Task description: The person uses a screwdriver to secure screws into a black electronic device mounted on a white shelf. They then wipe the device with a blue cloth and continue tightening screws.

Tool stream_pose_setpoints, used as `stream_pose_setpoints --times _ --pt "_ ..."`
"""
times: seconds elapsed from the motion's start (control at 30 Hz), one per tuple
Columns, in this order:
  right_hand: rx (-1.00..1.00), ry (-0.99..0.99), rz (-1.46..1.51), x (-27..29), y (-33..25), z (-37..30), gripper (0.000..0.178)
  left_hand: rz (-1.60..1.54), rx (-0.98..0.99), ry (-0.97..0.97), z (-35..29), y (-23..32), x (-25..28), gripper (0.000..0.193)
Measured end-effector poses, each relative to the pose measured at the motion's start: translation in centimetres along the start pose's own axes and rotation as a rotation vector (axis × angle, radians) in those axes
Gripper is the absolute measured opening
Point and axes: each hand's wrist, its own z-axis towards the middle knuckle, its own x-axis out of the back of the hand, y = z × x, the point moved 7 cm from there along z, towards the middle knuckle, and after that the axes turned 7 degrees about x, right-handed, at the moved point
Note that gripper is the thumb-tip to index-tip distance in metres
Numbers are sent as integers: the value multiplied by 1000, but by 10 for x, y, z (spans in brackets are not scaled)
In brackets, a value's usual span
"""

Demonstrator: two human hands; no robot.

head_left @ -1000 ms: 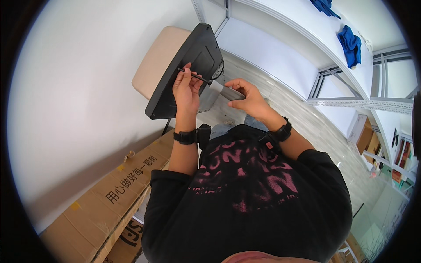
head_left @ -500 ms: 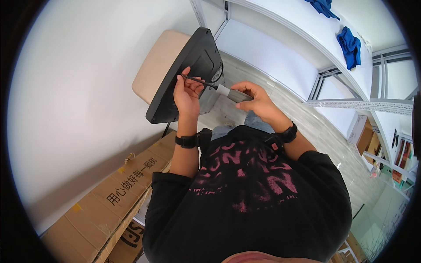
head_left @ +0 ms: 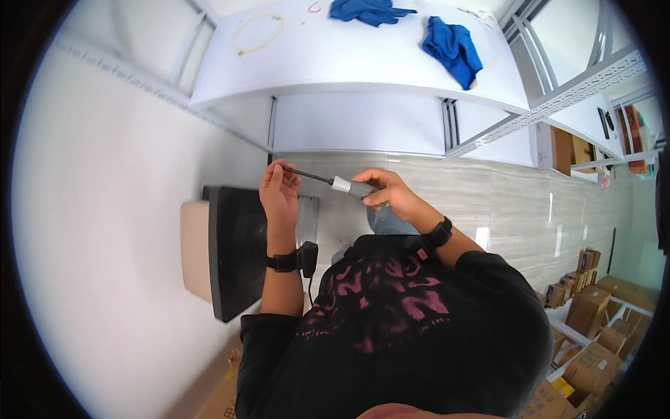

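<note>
A screwdriver point(head_left: 340, 184) with a grey handle, a pale collar and a dark shaft lies almost level between my hands. My right hand point(head_left: 392, 192) is closed around its handle. At the other end, the thumb and fingers of my left hand point(head_left: 279, 202) pinch the shaft near its tip. Whether they also hold something small there, I cannot make out. Just left of my left forearm stands a black flat-panelled object point(head_left: 237, 251), partly hidden by that arm. A beige padded-looking block point(head_left: 195, 248) sits behind it, against the wall.
Ahead is a white shelf unit point(head_left: 363, 70) with two blue cloths point(head_left: 452, 52) and a thin yellowish loop point(head_left: 241, 47) on top. Metal uprights frame it. Cardboard boxes point(head_left: 590, 309) are stacked at the lower right; another carton point(head_left: 220, 396) is at the lower left.
My view has turned toward the shelf. Both hands, with the screwdriver between them, have moved off from in front of the black panel. The grip on the handle is unchanged.
</note>
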Motion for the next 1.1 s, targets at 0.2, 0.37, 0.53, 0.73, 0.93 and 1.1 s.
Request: stream_pose_setpoints --times 0.2,0.37,0.53,0.73,0.93,1.1 --pt "124 123 136 110 -60 36 38 170 105 1 114 -35 -102 17" --pt "172 288 107 184 -113 63 34 689 -19 -5 210 -62 -168 18" --pt "184 385 65 226 -138 74 35 1240 -291 38 265 -88 -210 11" --pt "176 415 93 243 -144 79 34 1494 -747 -106 274 -104 -235 9" --pt "188 393 110 246 -151 92 34 1509 -703 -119 279 -106 -230 13" --pt "162 325 97 231 -158 114 38 1463 -718 -141 271 -95 -220 27"
